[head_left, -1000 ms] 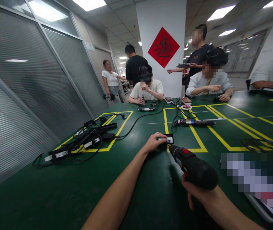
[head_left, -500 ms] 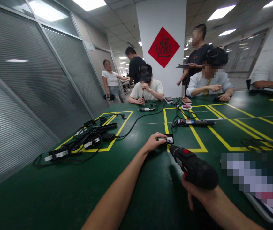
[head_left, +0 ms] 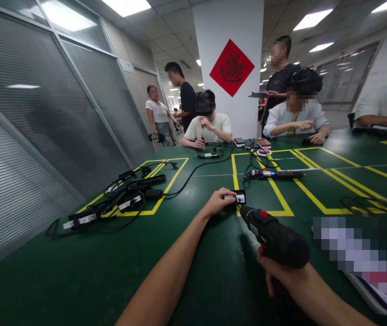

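Observation:
My right hand (head_left: 279, 271) is wrapped round the grip of a black cordless drill (head_left: 278, 237) with red buttons. The drill's nose points away from me, close to a small black part with a white insert and a blue spot (head_left: 240, 198). My left hand (head_left: 217, 202) grips that small part at its left end, fingers bent over it, against the green table (head_left: 193, 253). Whether the drill's tip touches the part cannot be made out. My left palm and the drill's lower handle are hidden.
Black cabled tools (head_left: 132, 190) lie at left inside yellow tape. Past my hands rests a pen-shaped electric screwdriver (head_left: 278, 174) with its cord. At right are a cable coil (head_left: 366, 203) and a blurred-out flat item (head_left: 359, 262). People sit across the table.
My hands, the drill and the small part hold nearly the same place. In the background, a standing person in dark clothes has shifted left.

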The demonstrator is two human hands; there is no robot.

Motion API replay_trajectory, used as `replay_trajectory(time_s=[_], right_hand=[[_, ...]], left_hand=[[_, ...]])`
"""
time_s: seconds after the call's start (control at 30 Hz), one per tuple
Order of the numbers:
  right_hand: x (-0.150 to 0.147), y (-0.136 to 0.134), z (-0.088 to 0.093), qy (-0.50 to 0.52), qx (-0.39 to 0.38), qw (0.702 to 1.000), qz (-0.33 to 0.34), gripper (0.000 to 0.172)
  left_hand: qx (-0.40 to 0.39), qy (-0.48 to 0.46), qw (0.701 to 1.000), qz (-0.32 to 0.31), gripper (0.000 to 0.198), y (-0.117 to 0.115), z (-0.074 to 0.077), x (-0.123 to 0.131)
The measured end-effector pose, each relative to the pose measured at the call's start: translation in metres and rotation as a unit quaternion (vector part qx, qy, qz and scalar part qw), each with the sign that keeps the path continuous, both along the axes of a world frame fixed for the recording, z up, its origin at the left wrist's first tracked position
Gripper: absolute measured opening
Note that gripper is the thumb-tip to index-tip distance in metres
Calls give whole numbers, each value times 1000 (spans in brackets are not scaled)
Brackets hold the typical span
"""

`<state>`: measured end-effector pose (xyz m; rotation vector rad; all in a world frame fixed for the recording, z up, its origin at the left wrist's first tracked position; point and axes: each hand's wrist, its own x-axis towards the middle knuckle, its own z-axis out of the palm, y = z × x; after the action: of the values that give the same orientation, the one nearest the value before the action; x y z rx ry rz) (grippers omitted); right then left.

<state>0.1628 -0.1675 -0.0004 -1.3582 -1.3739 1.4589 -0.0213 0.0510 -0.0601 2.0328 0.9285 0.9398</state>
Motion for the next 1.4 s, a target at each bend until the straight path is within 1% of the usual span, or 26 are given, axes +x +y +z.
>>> replay_trajectory(time_s=[0.2, 0.37, 0.5, 0.67, 0.8, 0.9, 1.0, 1.2, 1.4], right_hand=[[0, -3, 5, -1, -3, 1000, 6, 22], [1, -3, 4, -2, -7, 1000, 9, 24], [0, -1, 3, -5, -4, 1000, 2, 20], [1, 0, 0, 7, 11, 1000, 0, 20], [0, -2, 4, 14, -2, 1000, -9, 18], [0, -2, 6, 15, -12, 1000, -13, 20], [1, -2, 5, 15, -4, 1000, -4, 20], [4, -2, 3, -15, -15, 1000, -2, 23], [5, -1, 4, -16, -5, 1000, 3, 25]], left_hand=[[8, -2, 1000, -4, 30, 1, -1, 0], [6, 1, 1000, -4, 30, -1, 0, 0], [6, 3, 1000, 1, 29, -1, 0, 1], [4, 2, 1000, -1, 30, -2, 2, 1], [6, -2, 1000, 2, 30, -2, 2, 0], [4, -4, 1000, 0, 29, -2, 1, 1], [5, -2, 1000, -3, 29, -1, 0, 1], [1, 3, 1000, 8, 29, 0, -1, 1], [1, 0, 1000, 8, 29, -1, -1, 2]])
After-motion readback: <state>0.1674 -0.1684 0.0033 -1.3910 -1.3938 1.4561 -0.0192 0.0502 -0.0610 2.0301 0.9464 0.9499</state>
